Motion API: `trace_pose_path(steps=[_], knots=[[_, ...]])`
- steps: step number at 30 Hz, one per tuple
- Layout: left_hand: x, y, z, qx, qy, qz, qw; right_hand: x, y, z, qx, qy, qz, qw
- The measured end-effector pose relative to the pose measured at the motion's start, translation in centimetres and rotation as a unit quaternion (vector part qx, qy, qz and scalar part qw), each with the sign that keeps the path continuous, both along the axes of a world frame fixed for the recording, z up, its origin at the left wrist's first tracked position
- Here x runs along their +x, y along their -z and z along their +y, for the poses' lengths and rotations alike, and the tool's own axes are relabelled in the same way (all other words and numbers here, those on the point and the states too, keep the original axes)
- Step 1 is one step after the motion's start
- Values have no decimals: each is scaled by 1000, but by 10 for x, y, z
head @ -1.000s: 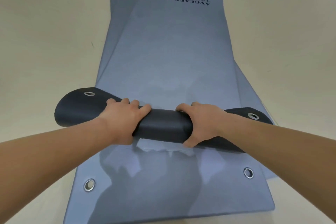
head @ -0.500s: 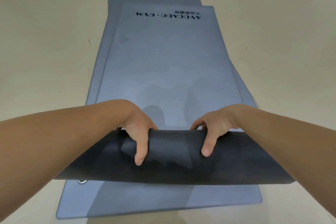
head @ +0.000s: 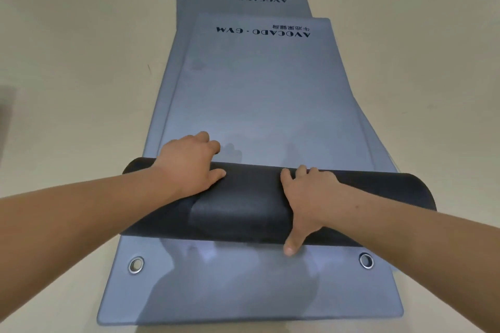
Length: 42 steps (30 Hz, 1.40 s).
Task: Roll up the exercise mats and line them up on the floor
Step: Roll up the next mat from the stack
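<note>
Soft, even light came from overhead, bright enough and without hard glare. A pale sheen lay across the top mat (head: 257, 105); blurry shadows of the arms fell on the lower mat (head: 243, 295) nearest me. The wide lens bowed the mats' edges and stretched the left forearm (head: 81, 219) and right forearm (head: 422, 240). The cream floor (head: 67, 62) looked slightly soft far off.

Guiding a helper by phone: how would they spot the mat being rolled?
On the beige floor lies a stack of grey exercise mats. The topmost mat has its near end curled into a black roll under the left hand and right hand. Only it shows a dark underside; others lie flat.
</note>
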<state>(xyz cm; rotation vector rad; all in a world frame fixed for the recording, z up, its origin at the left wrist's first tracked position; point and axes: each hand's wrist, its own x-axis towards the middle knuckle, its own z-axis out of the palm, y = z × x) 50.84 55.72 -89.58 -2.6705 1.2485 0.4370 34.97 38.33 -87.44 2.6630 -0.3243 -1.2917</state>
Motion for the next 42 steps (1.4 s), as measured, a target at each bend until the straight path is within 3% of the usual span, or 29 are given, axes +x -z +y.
trace_pose_path(steps=[2,11,17,23,26,30,35,38,42], knots=[[-14,-7,5,-23,68,-16,997,3,10,-2,-32,-21,-37,999],[-48,24,40,36,168,-73,983,59,-7,-64,108,106,-50,987],[-30,44,31,55,136,-116,982,60,8,-74,62,101,-193,974],[-11,50,6,50,113,-121,985,65,-8,-67,84,75,-166,980],[3,38,-3,42,114,-85,989,58,-8,-55,86,83,-115,986],[21,11,-16,47,117,-34,991,33,25,-30,-53,-7,-215,975],[17,-12,-22,45,128,-3,991,33,5,-47,-6,-25,-251,968],[4,-29,-26,58,137,62,987,26,-17,-54,56,-22,-194,979],[-6,-39,-27,102,74,289,949,22,-37,-64,167,62,-36,983]])
